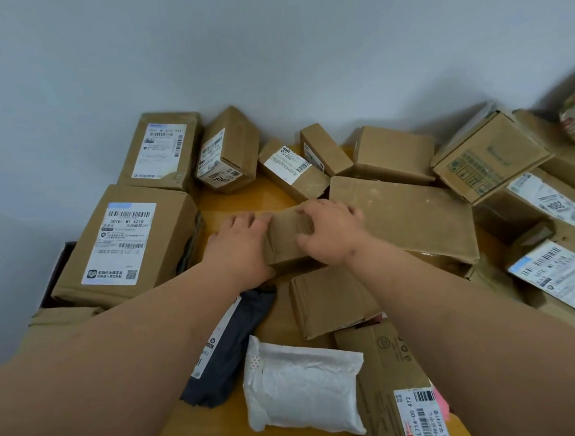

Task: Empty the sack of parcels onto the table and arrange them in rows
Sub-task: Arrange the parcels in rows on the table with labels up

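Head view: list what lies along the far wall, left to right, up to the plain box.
Large labelled box → tilted box with label → low box with white label → small narrow box → plain box.

Matt brown cardboard boxes (405,216), some taped, with glossy white paper labels (121,243). Worktop (240,197) smooth yellowish wood look. White crinkled plastic mailer (301,383), dark grey plastic mailer (230,344).

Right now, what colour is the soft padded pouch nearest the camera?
White, with a small dotted patch at its left end; the padded pouch shows in the head view.
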`<state>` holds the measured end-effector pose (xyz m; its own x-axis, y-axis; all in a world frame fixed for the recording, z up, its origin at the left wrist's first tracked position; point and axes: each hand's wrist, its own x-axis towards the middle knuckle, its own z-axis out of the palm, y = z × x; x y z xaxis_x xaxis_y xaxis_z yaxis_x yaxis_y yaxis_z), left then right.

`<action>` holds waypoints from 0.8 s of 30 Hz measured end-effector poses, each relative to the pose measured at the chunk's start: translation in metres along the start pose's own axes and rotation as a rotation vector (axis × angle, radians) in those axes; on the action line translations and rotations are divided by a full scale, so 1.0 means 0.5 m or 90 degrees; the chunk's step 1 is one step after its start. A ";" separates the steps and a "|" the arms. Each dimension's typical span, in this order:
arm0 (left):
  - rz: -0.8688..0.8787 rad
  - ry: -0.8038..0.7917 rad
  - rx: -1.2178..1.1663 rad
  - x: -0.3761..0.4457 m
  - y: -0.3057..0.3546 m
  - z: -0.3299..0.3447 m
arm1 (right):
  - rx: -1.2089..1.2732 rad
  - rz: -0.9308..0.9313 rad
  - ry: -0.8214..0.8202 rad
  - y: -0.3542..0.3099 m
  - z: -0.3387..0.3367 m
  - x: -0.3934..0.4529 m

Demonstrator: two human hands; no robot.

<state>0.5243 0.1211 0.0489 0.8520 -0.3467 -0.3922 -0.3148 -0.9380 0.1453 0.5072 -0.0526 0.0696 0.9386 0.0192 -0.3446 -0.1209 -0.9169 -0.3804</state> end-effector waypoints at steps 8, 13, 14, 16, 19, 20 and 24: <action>-0.281 -0.144 -0.572 0.016 -0.050 -0.049 | 0.137 0.019 0.053 -0.006 -0.012 0.045; -0.439 -0.196 -0.830 0.010 -0.057 -0.041 | 0.261 0.057 -0.047 -0.039 -0.020 0.070; -0.449 -0.195 -0.858 0.008 -0.055 -0.040 | 0.303 0.069 -0.074 -0.045 -0.020 0.073; -0.456 -0.179 -0.875 0.006 -0.045 -0.042 | 0.391 0.095 -0.112 -0.055 -0.018 0.078; -0.453 -0.147 -0.862 0.007 -0.034 -0.046 | 0.487 0.164 -0.121 -0.066 -0.016 0.088; -0.447 -0.139 -0.855 0.009 -0.033 -0.048 | 0.501 0.183 -0.126 -0.069 -0.016 0.091; -0.427 -0.112 -0.845 0.015 -0.040 -0.062 | 0.547 0.246 -0.159 -0.073 -0.020 0.099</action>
<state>0.5501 0.1371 0.0713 0.5907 0.0503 -0.8053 0.7845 -0.2695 0.5585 0.5616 -0.0224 0.0751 0.7012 -0.0469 -0.7115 -0.6936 -0.2761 -0.6654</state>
